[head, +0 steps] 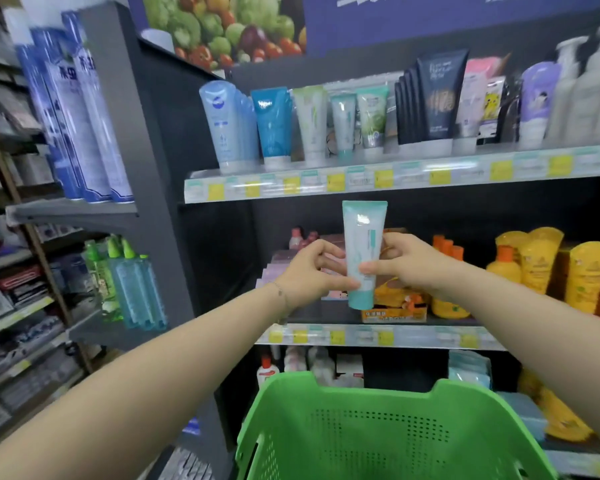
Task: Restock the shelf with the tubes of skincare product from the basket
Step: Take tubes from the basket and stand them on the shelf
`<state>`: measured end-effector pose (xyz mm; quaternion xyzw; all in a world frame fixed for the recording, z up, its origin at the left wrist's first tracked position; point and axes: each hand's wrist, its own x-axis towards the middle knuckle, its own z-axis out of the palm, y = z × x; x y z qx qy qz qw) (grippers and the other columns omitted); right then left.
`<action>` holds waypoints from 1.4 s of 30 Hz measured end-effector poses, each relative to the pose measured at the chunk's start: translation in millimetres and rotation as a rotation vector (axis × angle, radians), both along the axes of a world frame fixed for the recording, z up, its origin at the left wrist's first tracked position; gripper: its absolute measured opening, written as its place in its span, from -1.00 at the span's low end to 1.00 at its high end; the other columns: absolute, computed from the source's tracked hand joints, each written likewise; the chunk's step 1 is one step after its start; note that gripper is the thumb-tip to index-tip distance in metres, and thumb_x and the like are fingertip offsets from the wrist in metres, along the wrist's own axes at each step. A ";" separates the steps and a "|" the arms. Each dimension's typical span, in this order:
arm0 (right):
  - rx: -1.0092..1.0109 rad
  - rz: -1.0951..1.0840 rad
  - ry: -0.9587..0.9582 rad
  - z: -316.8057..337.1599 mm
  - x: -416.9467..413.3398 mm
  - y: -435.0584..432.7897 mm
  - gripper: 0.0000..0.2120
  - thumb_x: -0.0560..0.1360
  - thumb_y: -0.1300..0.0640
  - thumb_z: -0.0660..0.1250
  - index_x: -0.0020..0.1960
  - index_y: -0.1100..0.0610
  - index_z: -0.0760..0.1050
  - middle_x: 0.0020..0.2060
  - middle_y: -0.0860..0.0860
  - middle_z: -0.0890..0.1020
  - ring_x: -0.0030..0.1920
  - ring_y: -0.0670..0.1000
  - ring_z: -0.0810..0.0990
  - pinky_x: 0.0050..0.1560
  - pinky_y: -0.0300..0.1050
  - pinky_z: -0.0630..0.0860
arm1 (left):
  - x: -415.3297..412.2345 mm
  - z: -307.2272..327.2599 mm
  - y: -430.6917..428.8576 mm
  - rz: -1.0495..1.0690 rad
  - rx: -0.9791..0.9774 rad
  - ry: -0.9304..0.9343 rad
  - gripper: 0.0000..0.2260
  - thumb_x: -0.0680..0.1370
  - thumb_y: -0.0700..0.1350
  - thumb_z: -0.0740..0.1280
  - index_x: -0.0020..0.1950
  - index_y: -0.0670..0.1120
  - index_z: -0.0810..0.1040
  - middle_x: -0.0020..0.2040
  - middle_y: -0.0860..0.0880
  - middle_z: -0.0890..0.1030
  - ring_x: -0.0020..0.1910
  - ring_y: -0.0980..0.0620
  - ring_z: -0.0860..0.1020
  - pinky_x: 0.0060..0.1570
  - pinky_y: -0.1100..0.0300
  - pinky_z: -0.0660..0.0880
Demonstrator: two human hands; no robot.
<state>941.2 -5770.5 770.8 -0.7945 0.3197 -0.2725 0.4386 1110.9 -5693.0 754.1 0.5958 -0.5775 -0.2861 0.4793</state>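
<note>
Teal tube [362, 251]: up in the air in front of the middle shelf [361, 336], cap down, crimped end up, well above the green basket [378, 441], not yet on any shelf.
Left hand [312, 271]: thumb and fingertips pinch the tube's lower left edge, close to the cap.
Right hand [400, 263]: thumb laid across the front, fingers curled behind, clamped on the same tube.
Why two hands: I reckon I'm squaring it up, label outward and cap down, because that's how the whole row stands.
Where it goes: the top shelf [326, 183], I'd say. A matching tube [343, 126] with the same teal cap stands there between two pale green ones.
Basket view: it sits below my arms. Only its rim and perforated far wall show, so I cannot tell what's left inside.
Covered up: my hands and the tube block the boxes behind them on the middle shelf.
Hard to read: label print and price tags are blurred, and the white bottles at far right are smeared and cut off.
</note>
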 end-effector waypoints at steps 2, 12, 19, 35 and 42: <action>-0.023 -0.013 0.010 12.9 1.0 -2.3 -0.71 0.47 0.09 0.43 0.16 0.05 0.49 -0.04 -0.02 0.68 -0.09 -0.01 0.67 -0.22 -0.18 0.50 | -0.9 11.8 -1.6 -0.004 -0.031 -0.041 -0.62 0.36 -0.25 0.53 0.07 -0.14 0.44 -0.14 -0.03 0.61 -0.34 0.22 0.54 -0.39 0.40 0.44; -0.094 0.021 -0.039 59.6 11.2 -2.1 -0.86 0.48 0.14 0.42 0.02 0.07 0.51 -0.21 0.00 0.69 -0.26 -0.06 0.67 -0.27 -0.18 0.60 | 0.2 56.9 -14.3 0.093 -0.143 -0.246 -0.64 0.32 -0.09 0.57 -0.09 -0.02 0.40 -0.19 -0.03 0.59 -0.25 0.03 0.55 -0.23 0.10 0.56; -0.168 0.010 -0.085 91.2 19.2 -6.0 -0.87 0.50 0.14 0.39 0.01 0.06 0.49 -0.16 0.04 0.67 -0.29 -0.06 0.62 -0.34 -0.26 0.50 | 4.8 95.9 -19.2 0.099 -0.188 -0.356 -0.66 0.38 -0.11 0.52 -0.03 -0.03 0.38 -0.12 -0.04 0.59 -0.18 0.07 0.54 -0.23 0.22 0.48; -0.169 -0.167 -0.233 148.8 32.0 -42.2 -0.62 0.36 0.08 0.54 0.04 0.19 0.45 -0.09 0.12 0.66 -0.27 0.04 0.64 -0.35 -0.20 0.52 | 11.1 149.4 -57.3 0.137 -0.287 -0.227 -0.70 0.43 -0.11 0.48 0.02 -0.05 0.38 -0.06 -0.02 0.58 -0.20 0.10 0.57 -0.31 0.33 0.40; -0.133 -0.207 -0.308 169.3 37.9 -61.7 -0.74 0.37 0.18 0.52 -0.16 0.13 0.41 -0.16 0.12 0.66 -0.35 0.03 0.62 -0.54 -0.26 0.38 | 5.8 168.6 -81.6 0.142 -0.308 -0.150 -0.72 0.46 -0.10 0.45 0.04 -0.07 0.38 -0.08 -0.03 0.58 -0.20 0.09 0.55 -0.35 0.34 0.40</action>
